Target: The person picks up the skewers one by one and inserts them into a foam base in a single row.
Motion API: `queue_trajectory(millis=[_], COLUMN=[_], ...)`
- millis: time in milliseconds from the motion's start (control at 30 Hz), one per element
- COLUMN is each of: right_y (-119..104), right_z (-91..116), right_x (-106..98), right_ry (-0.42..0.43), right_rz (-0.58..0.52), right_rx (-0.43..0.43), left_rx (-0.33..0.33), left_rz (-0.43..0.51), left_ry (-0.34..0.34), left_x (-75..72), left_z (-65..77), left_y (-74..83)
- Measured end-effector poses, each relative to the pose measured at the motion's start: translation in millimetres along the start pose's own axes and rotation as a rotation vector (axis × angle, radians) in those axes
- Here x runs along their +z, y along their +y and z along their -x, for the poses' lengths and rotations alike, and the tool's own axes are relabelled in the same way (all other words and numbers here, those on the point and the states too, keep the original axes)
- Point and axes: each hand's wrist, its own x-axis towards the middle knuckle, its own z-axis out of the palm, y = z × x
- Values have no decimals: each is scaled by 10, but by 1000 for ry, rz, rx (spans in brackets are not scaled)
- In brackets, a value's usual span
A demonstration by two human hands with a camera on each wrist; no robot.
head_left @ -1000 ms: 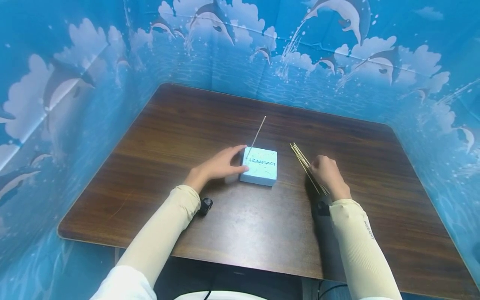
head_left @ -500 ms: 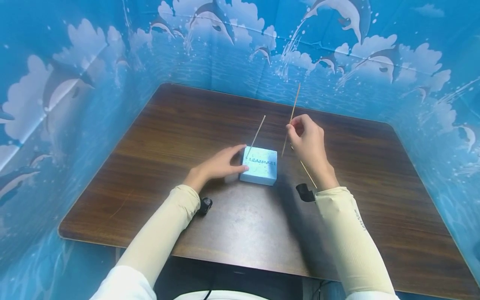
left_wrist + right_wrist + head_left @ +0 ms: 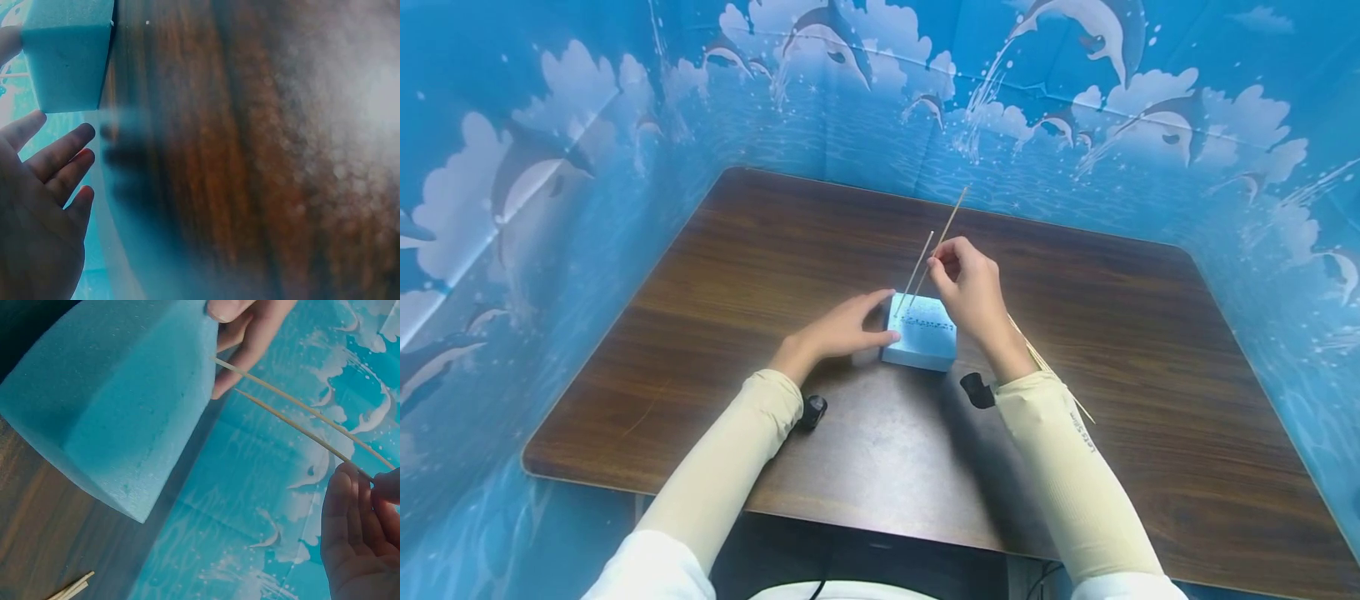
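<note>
Pinching a thin stick [image 3: 953, 212] in the right hand [image 3: 973, 287], tip down just off the top of a blue foam block [image 3: 925, 340]. Gripping that one with thumb and index finger of the left hand [image 3: 837, 329], about halfway between the left and right edges of the brown table [image 3: 737, 275]. Got a second stick [image 3: 919, 265] poking up by the block's left edge too, plus some loose sticks [image 3: 76, 587] over toward the table's right edge, partly behind the right sleeve [image 3: 1082, 475].

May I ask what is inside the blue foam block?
One wooden stick stands tilted in the blue foam block. Its buried end and anything else inside cannot be seen. A second stick, in the right hand, appears outside.
</note>
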Motion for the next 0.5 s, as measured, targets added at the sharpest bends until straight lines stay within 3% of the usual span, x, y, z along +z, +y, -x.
queue_trajectory(millis=[500], right_y=[73], right_z=[67], right_x=[151], right_ry=[-42], right_rz=[15], right_rx=[6], left_rx=[17], left_rz=[2], left_ry=[3], left_x=[-4], left_z=[12], left_y=[10])
